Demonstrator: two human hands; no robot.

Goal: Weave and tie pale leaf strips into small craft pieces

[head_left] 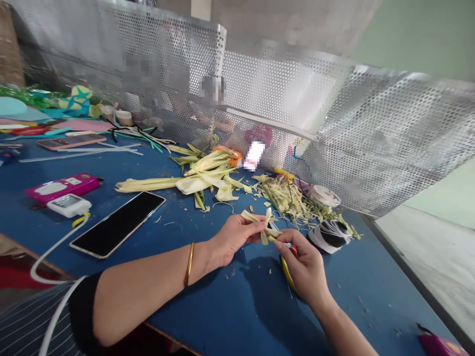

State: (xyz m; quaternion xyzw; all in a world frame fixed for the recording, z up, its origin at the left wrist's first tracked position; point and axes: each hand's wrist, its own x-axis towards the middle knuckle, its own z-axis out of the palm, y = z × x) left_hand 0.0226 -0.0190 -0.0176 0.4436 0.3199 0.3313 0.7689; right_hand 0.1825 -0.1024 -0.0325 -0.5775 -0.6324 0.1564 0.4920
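My left hand [232, 237] pinches a small folded piece of pale green leaf strips [262, 222] just above the blue table [208, 306]. My right hand [306, 264] meets it from the right, fingers closed on the same leaf piece, with yellow-and-red handled scissors [287, 264] tucked in the palm. A gold bangle [190, 263] circles my left wrist. A pile of long pale leaves [200, 180] lies beyond my hands, and a heap of leaf trimmings [293, 200] lies to the right of it.
A black phone [118, 223] lies to the left, with a white charger [69, 205] and pink case [61, 187] further left. Thread spools [328, 232] sit near the trimmings. A perforated metal screen [334, 123] walls the table's far side. Another phone [70, 142] lies at the back left.
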